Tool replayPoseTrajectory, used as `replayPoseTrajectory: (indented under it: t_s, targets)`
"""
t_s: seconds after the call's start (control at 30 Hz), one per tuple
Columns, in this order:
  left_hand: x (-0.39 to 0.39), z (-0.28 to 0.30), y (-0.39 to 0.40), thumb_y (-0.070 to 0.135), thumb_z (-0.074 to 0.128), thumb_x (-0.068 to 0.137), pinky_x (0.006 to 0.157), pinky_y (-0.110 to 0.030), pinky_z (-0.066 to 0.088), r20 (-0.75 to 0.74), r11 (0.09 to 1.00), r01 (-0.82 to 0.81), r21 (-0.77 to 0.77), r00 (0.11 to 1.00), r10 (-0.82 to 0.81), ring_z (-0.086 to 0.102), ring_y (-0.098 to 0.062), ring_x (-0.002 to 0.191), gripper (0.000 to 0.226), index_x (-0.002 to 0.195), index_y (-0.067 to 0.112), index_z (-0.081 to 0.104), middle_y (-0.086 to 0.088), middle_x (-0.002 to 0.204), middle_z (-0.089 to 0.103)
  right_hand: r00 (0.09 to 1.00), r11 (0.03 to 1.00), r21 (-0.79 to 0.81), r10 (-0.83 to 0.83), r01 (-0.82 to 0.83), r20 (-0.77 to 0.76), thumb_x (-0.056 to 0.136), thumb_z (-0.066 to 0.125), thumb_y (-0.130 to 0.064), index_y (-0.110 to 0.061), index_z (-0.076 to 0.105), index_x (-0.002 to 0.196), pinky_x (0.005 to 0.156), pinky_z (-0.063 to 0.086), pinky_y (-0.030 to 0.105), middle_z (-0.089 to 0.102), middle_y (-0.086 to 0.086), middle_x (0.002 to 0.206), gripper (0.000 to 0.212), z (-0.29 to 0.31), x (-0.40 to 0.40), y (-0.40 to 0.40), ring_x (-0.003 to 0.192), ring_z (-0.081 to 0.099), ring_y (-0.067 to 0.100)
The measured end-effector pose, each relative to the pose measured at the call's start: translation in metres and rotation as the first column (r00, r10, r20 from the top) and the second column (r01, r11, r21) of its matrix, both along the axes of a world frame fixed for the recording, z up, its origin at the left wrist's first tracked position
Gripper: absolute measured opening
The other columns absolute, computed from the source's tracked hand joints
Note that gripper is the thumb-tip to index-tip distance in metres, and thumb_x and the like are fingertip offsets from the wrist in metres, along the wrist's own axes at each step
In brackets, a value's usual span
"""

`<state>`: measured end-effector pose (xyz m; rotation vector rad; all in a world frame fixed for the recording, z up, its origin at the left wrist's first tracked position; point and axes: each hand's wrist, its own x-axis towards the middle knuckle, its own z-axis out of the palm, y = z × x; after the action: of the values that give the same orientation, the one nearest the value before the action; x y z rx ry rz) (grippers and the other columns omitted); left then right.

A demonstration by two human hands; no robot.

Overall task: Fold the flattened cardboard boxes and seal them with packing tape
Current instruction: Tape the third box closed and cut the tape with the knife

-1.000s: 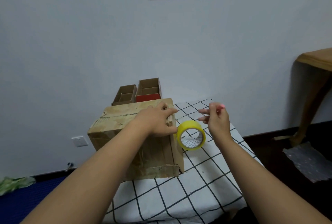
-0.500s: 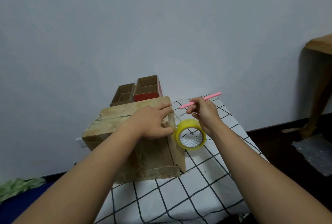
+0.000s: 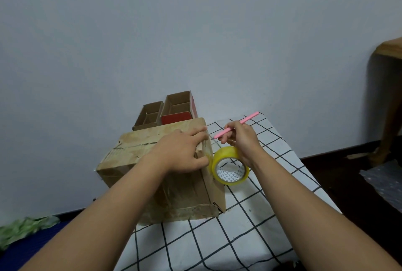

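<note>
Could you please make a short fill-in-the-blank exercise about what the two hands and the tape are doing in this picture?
1. The right hand holds a thin ____ stick.
2. The left hand rests on the top right edge of the cardboard ____.
3. The roll of tape is ____ in colour.
4. The cloth under the roll has a pattern of black ____ on white.

Missing words: pink; box; yellow; lines

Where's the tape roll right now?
In the head view the yellow tape roll hangs just right of the cardboard box, at its upper right edge, directly below the right hand holding the pink cutter, above the checkered cloth.
</note>
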<state>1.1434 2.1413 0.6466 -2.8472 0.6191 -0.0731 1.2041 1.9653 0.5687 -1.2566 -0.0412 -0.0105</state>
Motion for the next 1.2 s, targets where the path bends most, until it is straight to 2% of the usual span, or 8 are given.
replayPoseTrajectory:
  t_s: [0.27,0.57,0.67,0.8,0.9,1.07,1.13,1.2]
  targets:
    - [-0.002,0.0,-0.001,0.064,0.042,0.084,0.087,-0.034,0.045,0.013,1.0,-0.003,-0.005,1.0,0.003,0.05,-0.025,0.119,0.069,0.146,0.036,0.033,0.019,0.161,0.014,0.998,0.993,-0.111,0.054,-0.05,0.036,0.094,0.046,-0.019,-0.011,0.064,0.083,0.1,0.042,0.051,0.07,0.013,0.07,0.022,0.0,0.001,0.0,0.086,0.061,0.021]
    - [-0.004,0.001,-0.003,0.061,0.045,0.087,0.086,-0.033,0.043,0.01,1.0,-0.007,-0.005,1.0,0.007,0.049,-0.025,0.12,0.065,0.146,0.035,0.033,0.018,0.161,0.015,0.991,0.98,-0.171,0.116,-0.103,0.069,0.096,0.048,-0.022,-0.01,0.065,0.09,0.1,0.04,0.048,0.073,0.011,0.075,0.021,-0.001,-0.003,-0.004,0.098,0.066,0.026]
    - [-0.004,0.001,-0.003,0.062,0.044,0.087,0.087,-0.034,0.043,0.011,1.0,-0.004,-0.002,1.0,0.004,0.049,-0.025,0.12,0.066,0.146,0.035,0.032,0.018,0.161,0.014,0.995,0.987,-0.148,0.078,-0.069,0.055,0.095,0.049,-0.022,-0.011,0.065,0.091,0.099,0.041,0.049,0.072,0.01,0.073,0.02,-0.001,-0.004,-0.004,0.091,0.065,0.022]
    - [-0.004,0.0,-0.002,0.063,0.044,0.087,0.088,-0.033,0.043,0.011,1.0,-0.009,0.005,1.0,0.009,0.049,-0.026,0.12,0.067,0.146,0.034,0.033,0.018,0.161,0.014,0.999,0.994,-0.103,0.031,-0.028,0.024,0.097,0.051,-0.022,-0.015,0.063,0.094,0.092,0.045,0.044,0.073,0.007,0.075,0.015,-0.002,-0.003,-0.002,0.085,0.069,0.016]
    - [-0.003,-0.001,-0.002,0.064,0.044,0.087,0.091,-0.035,0.044,0.01,1.0,-0.008,0.006,1.0,0.008,0.049,-0.026,0.12,0.068,0.147,0.034,0.031,0.018,0.161,0.014,0.998,0.995,-0.085,-0.044,0.047,0.038,0.1,0.049,-0.022,-0.018,0.061,0.1,0.078,0.047,0.036,0.074,0.009,0.089,0.013,-0.004,-0.003,-0.001,0.086,0.069,0.02]
    - [-0.003,-0.002,-0.001,0.063,0.044,0.086,0.09,-0.035,0.044,0.02,1.0,-0.011,-0.008,1.0,0.011,0.05,-0.027,0.119,0.068,0.147,0.035,0.032,0.019,0.161,0.014,0.989,0.912,-0.398,-0.048,0.101,0.14,0.104,0.034,-0.031,-0.031,0.047,0.088,0.069,0.052,0.029,0.066,0.004,0.093,0.021,-0.021,0.003,0.016,0.085,0.065,0.02]
    - [-0.003,-0.002,0.0,0.062,0.044,0.086,0.089,-0.035,0.043,0.022,1.0,-0.014,-0.008,1.0,0.014,0.05,-0.027,0.12,0.068,0.147,0.035,0.032,0.019,0.161,0.013,0.993,0.899,-0.426,-0.073,0.107,0.096,0.104,0.032,-0.028,-0.029,0.045,0.089,0.059,0.047,0.02,0.065,0.007,0.095,0.019,-0.033,0.0,0.022,0.081,0.064,0.021]
    - [-0.004,-0.002,-0.001,0.061,0.045,0.087,0.089,-0.034,0.041,0.022,1.0,-0.017,-0.012,1.0,0.017,0.05,-0.028,0.121,0.068,0.148,0.034,0.032,0.019,0.161,0.013,0.988,0.874,-0.462,-0.124,0.152,0.09,0.105,0.031,-0.028,-0.028,0.044,0.093,0.061,0.048,0.025,0.066,0.005,0.093,0.018,-0.044,-0.006,0.022,0.082,0.064,0.021]
